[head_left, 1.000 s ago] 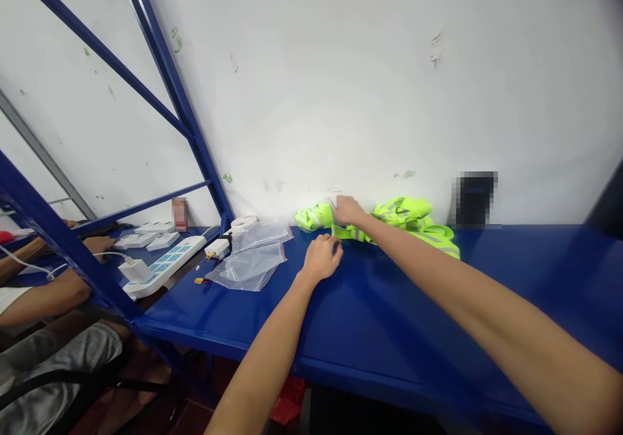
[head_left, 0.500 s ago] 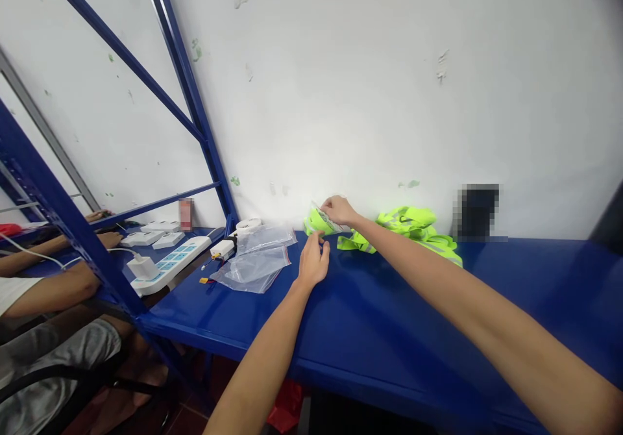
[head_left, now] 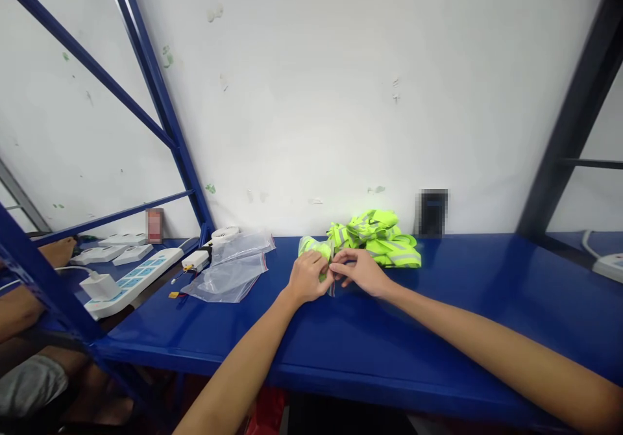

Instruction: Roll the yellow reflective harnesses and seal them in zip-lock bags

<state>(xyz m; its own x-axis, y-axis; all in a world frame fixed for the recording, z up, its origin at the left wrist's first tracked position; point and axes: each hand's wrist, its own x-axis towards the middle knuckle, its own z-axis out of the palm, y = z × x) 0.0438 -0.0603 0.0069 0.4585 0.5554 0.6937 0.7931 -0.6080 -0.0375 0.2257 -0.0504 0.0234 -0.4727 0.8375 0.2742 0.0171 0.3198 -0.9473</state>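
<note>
A small clear bag with yellow-green fabric inside [head_left: 311, 245] is between my hands over the blue table. My left hand [head_left: 307, 276] is closed on its near side, fingers bent over it. My right hand [head_left: 359, 271] pinches the bag's right edge, where a strip of the bag hangs below the fingers. Just behind my right hand lies a loose heap of yellow-green reflective fabric [head_left: 377, 234] with silver stripes. Clear zip bags [head_left: 228, 276] lie flat to the left of my left hand.
A white device with wires [head_left: 196, 260] and a small white fan [head_left: 225, 232] stand at the table's back left. Beyond the blue post are a power strip [head_left: 141, 280] and a person's arm [head_left: 19, 308]. A dark blurred object [head_left: 432, 214] leans on the wall.
The filled bag has turned and come nearer to me. My right hand has moved down from its top to its right edge, and my left hand now covers its front. The view has shifted right.
</note>
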